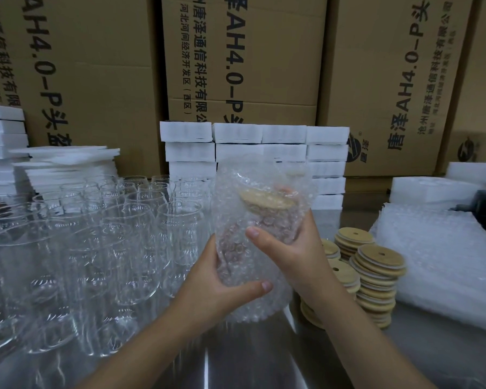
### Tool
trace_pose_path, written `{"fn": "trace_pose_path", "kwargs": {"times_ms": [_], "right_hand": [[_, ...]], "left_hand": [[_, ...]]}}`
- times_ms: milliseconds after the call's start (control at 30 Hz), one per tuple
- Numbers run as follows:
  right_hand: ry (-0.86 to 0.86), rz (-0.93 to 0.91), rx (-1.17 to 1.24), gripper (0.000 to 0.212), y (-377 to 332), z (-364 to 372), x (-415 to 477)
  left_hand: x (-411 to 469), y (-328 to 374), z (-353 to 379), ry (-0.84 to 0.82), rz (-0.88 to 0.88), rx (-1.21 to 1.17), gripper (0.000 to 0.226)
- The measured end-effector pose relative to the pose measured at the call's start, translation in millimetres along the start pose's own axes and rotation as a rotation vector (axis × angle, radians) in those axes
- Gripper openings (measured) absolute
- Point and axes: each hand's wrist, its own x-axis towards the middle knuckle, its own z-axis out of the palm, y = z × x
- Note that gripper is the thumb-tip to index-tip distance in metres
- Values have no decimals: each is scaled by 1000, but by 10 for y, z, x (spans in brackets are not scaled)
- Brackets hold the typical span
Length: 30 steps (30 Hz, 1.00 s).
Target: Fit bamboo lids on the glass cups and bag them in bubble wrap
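Head view: the bagging step is in hand. At centre frame, above the steel table (250, 360), the left hand (222, 279) and right hand (289, 248) each close their grip round a bubble-wrap bag (264, 301) holding a tilted glass cup (267, 220) capped by a round bamboo lid (267, 199). Next, I judge, the slack bag mouth wants folding shut. The wrap is soft, cloudy and knobbly; bare cups (96, 234) at left are clear and slick; lid stacks (376, 270) at right are flat, holed discs.

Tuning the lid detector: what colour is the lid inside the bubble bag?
The lid is pale tan, seen through the wrap; head view.
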Motion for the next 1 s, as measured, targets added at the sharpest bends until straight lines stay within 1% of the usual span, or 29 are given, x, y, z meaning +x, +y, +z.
{"fn": "trace_pose_path", "kwargs": {"times_ms": [67,167,233,300,367,467,533,633,700,800,867,1000], "right_hand": [[36,-5,-17,77,-41,22,-12],[97,-10,-69,70,-79,40,-37],[169,-10,-113,67,-127,34,-9],[235,-25,-188,62,-225,24,108],[309,-64,-368,59,-331,16,338],[399,-107,-636,59,-376,5,785],[421,-93,-790,54,-325,-2,1072],[405,20,-1081,59,-144,-53,1410],[354,122,-1183,61,24,-100,1531],[233,319,-1316,64,325,-191,1582],[204,425,-1344,63,495,-252,1585],[261,540,-1183,56,675,-337,1612]], "left_hand": [[-7,23,21,5,-8,-47,81],[4,14,30,47,-31,-74,84],[19,2,16,72,-79,-50,97],[37,-43,26,52,-142,-38,116],[44,-100,81,1,-227,-33,124],[42,-178,190,-73,-328,-16,111],[44,-224,221,-110,-317,10,108],[49,-234,217,-150,-279,41,102],[38,-242,203,-172,-251,75,99],[17,-259,184,-201,-222,99,97],[12,-256,175,-226,-208,109,95],[19,-261,171,-233,-184,129,89]]}}
